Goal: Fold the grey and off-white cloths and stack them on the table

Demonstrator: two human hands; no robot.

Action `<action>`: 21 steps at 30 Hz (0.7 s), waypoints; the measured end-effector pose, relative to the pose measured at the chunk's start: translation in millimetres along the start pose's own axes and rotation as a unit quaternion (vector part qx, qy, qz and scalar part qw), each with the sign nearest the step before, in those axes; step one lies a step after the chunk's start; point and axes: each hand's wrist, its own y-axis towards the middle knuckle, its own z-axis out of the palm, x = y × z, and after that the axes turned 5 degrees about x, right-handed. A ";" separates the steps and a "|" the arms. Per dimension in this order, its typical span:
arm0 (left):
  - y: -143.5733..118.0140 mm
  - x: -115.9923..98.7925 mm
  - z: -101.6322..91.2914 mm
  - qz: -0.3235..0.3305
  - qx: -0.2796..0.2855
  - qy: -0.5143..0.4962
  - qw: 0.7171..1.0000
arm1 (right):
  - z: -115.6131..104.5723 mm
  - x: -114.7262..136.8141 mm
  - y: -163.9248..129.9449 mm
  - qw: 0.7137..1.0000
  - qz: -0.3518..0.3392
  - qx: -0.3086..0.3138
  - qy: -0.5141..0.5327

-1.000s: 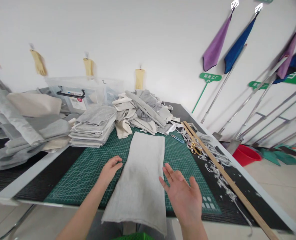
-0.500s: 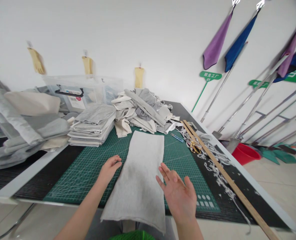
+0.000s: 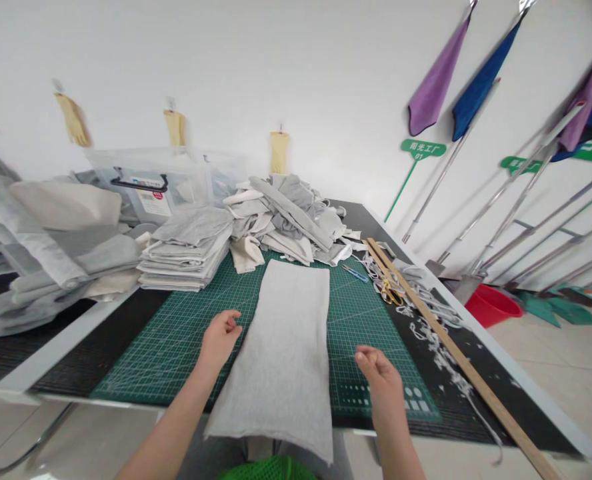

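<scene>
A light grey cloth piece (image 3: 286, 333) lies lengthwise on a green cutting mat (image 3: 176, 347), its near end hanging over the table edge. My left hand (image 3: 221, 339) is just left of the cloth, apart from it, fingers curled in and nothing visible in them. To the right of the cloth, above the mat, is my right hand (image 3: 382, 375). Its fingers are bent together with the thumb against them, and no object shows in it.
Folded grey cloths (image 3: 186, 250) are stacked at the mat's back left, beside a loose fabric heap (image 3: 291, 220). A clear plastic box (image 3: 151, 183) stands behind. Blue snips (image 3: 356, 273), yellow-handled scissors (image 3: 390, 292), a long wooden strip (image 3: 446, 343) and cord scraps lie at right.
My right hand has moved right, away from the cloth's edge, turned over and closed from an open palm. The left hand stays in place with its fingers curled tighter. The cloth lies nearly unchanged.
</scene>
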 end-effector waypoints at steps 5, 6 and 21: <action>-2.8 -2.1 -0.4 -0.001 0.004 0.026 1.000 | 13.2 -14.2 -4.5 0.978 -0.037 0.087 -0.185; -3.1 -2.2 -0.6 0.000 0.006 0.029 1.000 | 15.9 -15.3 -5.4 0.970 -0.047 0.091 -0.222; -8.8 -13.4 -0.8 -0.023 0.049 0.057 0.997 | 27.5 -14.7 -12.9 0.897 -0.069 0.103 -0.425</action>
